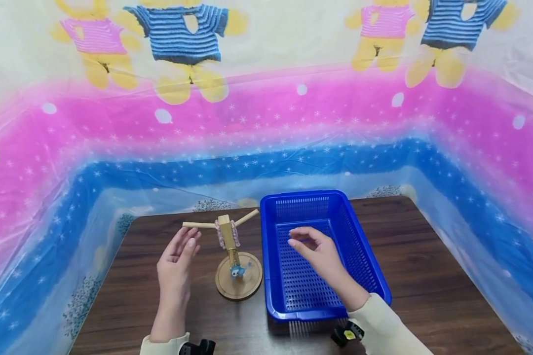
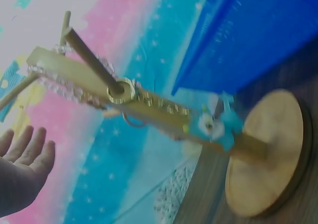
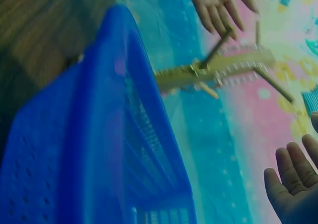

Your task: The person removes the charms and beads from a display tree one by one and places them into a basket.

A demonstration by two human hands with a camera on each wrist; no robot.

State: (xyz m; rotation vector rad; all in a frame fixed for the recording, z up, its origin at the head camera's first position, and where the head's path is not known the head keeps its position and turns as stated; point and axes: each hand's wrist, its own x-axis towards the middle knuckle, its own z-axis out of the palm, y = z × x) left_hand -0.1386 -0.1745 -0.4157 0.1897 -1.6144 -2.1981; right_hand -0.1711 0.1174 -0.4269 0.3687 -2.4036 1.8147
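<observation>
A wooden jewelry stand (image 1: 225, 236) with a round base (image 1: 222, 285) stands upright on the table, left of a blue plastic basket (image 1: 271, 276). Pink beaded bracelets (image 2: 69, 92) hang from its upper pegs, a gold-coloured chain and rings lie around the post, and a blue-and-white charm (image 2: 213, 127) hangs low near the base. My left hand (image 1: 175, 268) is raised just left of the stand, close to a peg's end, fingers loosely bent around nothing. Above the basket hovers my right hand (image 1: 317, 251), its fingers relaxed and holding nothing.
The dark wooden table (image 1: 426, 256) extends right of the basket. A patterned curtain (image 1: 248, 123) in pink and blue surrounds the table's back and sides. The basket's raised rim stands close beside the stand's base.
</observation>
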